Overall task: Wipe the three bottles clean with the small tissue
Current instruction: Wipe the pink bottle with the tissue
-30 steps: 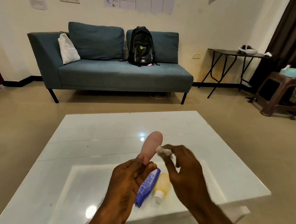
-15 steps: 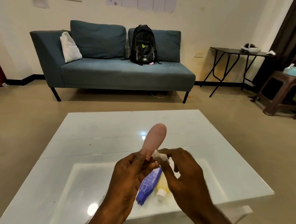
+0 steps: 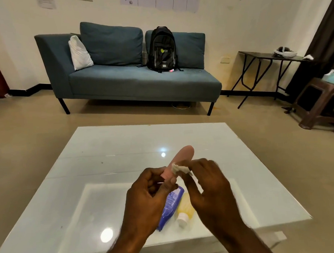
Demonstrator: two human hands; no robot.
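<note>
My left hand [image 3: 146, 197] grips the lower end of a pink bottle [image 3: 184, 155], which points up and away from me above the white glossy table [image 3: 110, 168]. My right hand [image 3: 210, 186] pinches a small white tissue [image 3: 179, 168] against the pink bottle's side, just above my left fingers. Below my hands, a blue bottle [image 3: 171, 205] and a yellow bottle with a white cap [image 3: 184, 210] lie side by side on the table, partly hidden by my hands.
A blue sofa [image 3: 132, 77] with a black backpack [image 3: 163, 49] and a white pillow stands beyond the table. A dark folding table [image 3: 265, 57] and a brown stool [image 3: 319, 103] are at the right.
The tissue in my right hand has slid down the pink bottle toward my left fingers. The pink bottle has tilted slightly more upright. The two lying bottles have not moved.
</note>
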